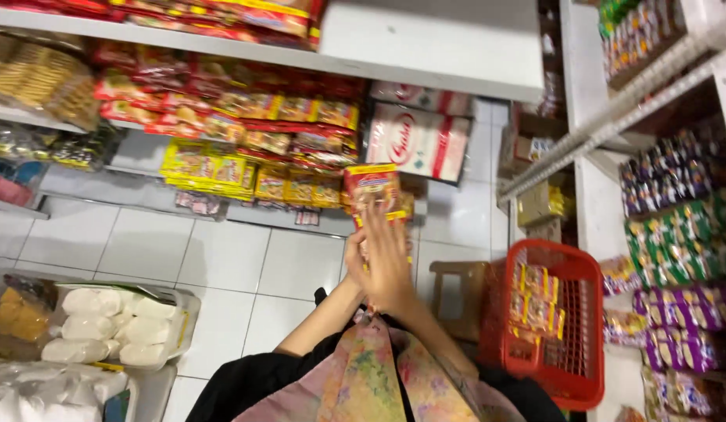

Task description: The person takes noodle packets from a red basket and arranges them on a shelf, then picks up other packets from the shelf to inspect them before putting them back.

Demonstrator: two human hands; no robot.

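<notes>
Your right hand (pixel 390 262), fingers spread, and left hand (pixel 355 252) clasp the red-and-yellow snack packet (pixel 372 187) upright, long axis vertical, top edge pointing away toward the shelf (pixel 144 168).

Red-and-yellow snack packet (pixel 371 190) held upright

Its flat printed face shows above the fingertips of the right hand (pixel 389 266); its lower part is hidden between both hands.

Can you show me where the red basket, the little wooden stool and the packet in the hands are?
red basket (pixel 582 270), head view, on its upper rim.
wooden stool (pixel 457 275), head view, on its seat.
packet (pixel 371 185), head view, on its red and yellow front above the hands.
</notes>
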